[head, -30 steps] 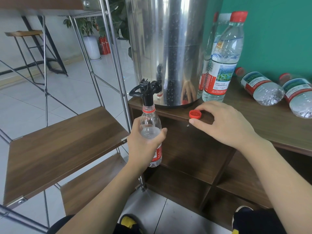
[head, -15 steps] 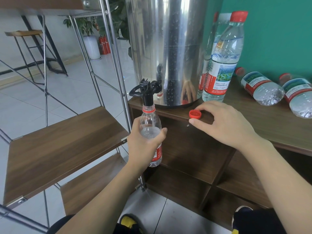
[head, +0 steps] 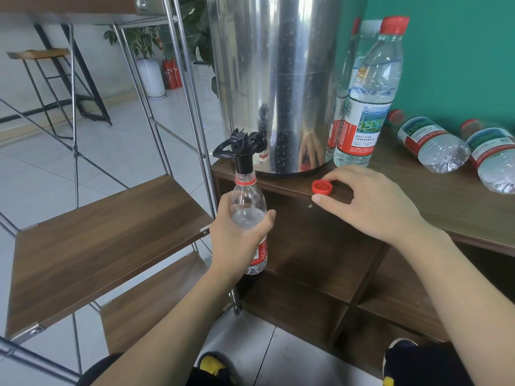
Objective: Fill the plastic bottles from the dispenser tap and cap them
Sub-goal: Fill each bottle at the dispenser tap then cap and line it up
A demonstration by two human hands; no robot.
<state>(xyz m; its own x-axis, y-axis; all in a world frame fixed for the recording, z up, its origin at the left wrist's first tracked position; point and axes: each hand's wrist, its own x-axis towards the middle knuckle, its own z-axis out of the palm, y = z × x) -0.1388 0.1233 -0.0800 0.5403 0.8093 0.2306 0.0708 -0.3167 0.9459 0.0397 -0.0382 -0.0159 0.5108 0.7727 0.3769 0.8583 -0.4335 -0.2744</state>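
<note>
My left hand (head: 237, 238) grips a clear plastic bottle (head: 248, 201) with a red label, held upright with its open neck right under the black tap (head: 241, 147) of the steel dispenser (head: 276, 79). Water stands in the bottle up to about its shoulder. My right hand (head: 370, 204) rests on the wooden counter edge, fingertips pinching a red cap (head: 322, 187) that lies on the counter.
A capped full bottle (head: 367, 101) stands right of the dispenser, another behind it. Two capped bottles (head: 429, 143) (head: 493, 160) lie on the wooden counter (head: 446, 196) by the green wall. A metal-framed wooden shelf (head: 97, 240) is at left; open cubbies sit below the counter.
</note>
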